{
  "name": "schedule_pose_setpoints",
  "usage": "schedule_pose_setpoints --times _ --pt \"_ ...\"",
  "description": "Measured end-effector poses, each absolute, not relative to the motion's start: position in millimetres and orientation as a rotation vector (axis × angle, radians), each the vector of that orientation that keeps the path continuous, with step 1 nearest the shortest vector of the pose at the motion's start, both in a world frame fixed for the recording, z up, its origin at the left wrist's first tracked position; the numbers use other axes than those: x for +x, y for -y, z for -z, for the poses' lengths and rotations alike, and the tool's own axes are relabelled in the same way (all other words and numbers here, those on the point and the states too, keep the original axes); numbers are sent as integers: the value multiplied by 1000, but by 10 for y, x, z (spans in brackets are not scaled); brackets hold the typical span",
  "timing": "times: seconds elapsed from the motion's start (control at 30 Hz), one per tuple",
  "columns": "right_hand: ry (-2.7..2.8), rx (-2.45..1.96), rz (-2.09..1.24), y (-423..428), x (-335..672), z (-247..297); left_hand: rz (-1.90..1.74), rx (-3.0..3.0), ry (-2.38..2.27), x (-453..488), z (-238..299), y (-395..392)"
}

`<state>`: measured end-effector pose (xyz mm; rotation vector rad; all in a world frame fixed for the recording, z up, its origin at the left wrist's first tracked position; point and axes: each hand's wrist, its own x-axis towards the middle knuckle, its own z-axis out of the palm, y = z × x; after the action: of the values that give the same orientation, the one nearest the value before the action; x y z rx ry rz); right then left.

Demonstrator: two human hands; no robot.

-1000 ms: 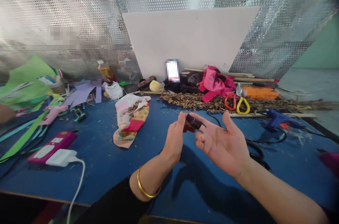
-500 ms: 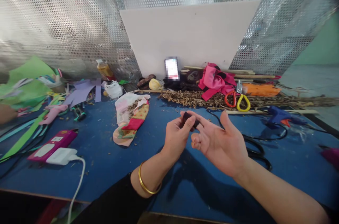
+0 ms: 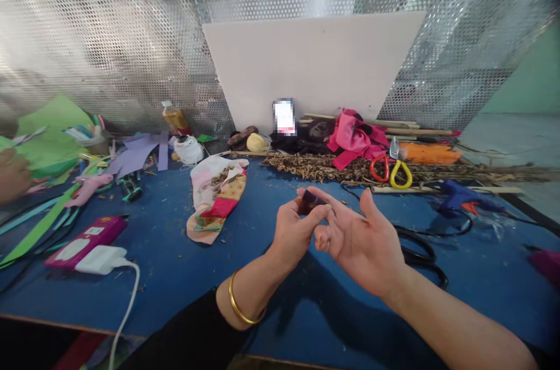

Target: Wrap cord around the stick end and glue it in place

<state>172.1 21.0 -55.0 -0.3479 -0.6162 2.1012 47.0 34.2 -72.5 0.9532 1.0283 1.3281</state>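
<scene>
Just above the middle of the blue table, my left hand (image 3: 294, 234) pinches a small dark strip (image 3: 313, 198), fabric-like in look. It lies across the outstretched fingers of my right hand (image 3: 361, 236), near their tips; whether it goes all the way round them is hidden. That hand is turned palm up, thumb raised well apart, the lower fingers bent inward. A gold bangle (image 3: 235, 299) circles my left wrist. To the left of my hands lies a patchwork fabric piece (image 3: 223, 202) with dry brown bits on it.
Behind my hands lie dried stalks (image 3: 306, 167), scissors (image 3: 394, 167), pink cloth (image 3: 352, 136) and a lit phone (image 3: 284, 117). A blue glue gun (image 3: 464, 195) and black cable (image 3: 420, 247) are at right. A power strip (image 3: 87, 241) and another person's hand (image 3: 13, 176) are at left.
My left thumb has slid slightly right and down along the dark strip, so more of the strip shows. My right hand stays almost still. The view has tilted up a little.
</scene>
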Motion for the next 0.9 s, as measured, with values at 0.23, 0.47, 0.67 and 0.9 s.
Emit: schedule_pose_setpoints --times 0.23,0.47,0.67,0.9 --pt "683 -345 -2054 -206 1750 522 -1382 880 -947 486 671 -326" --pt "709 -374 -2020 -212 1762 539 -1398 963 -927 462 677 -326" --pt "727 -374 -2067 -202 1733 588 -1434 1090 -1028 445 727 -326" --pt "611 -344 -2088 -253 1782 594 -1464 1239 -1026 426 710 -346"
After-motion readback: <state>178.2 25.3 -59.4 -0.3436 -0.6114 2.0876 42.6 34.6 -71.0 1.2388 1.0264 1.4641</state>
